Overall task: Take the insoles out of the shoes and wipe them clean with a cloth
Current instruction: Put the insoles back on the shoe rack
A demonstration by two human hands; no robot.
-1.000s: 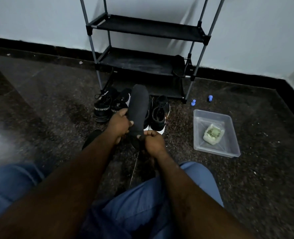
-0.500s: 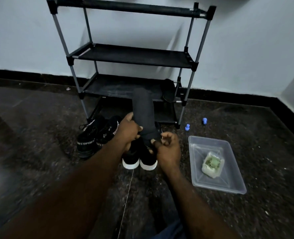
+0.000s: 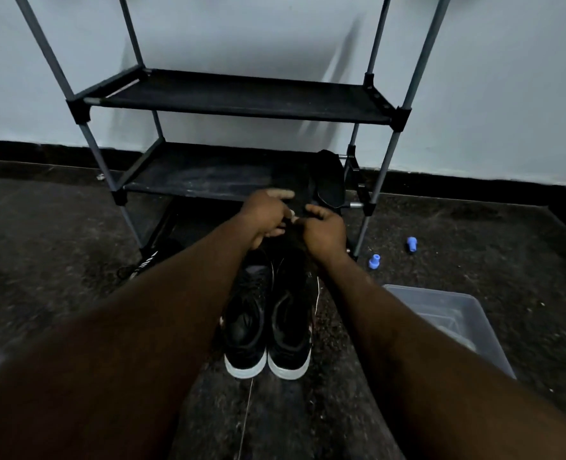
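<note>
Dim floor [image 3: 76, 260], unclear what hands [image 3: 265, 212] hold

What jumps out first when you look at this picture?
Two long arms stretch up the middle, the left hand and right hand pinching something dark, likely an insole, at the lower shelf of the shoe rack. Right under them, a pair of black shoes with bright white soles stands on the floor. Two little blue things lie to the right.

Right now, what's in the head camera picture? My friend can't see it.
A person's left grip and right grip pinch a dark flat insole at the lower shelf of a black-and-grey metal shoe rack. Below the arms stand black white-soled shoes; a clear plastic tub sits right.
</note>
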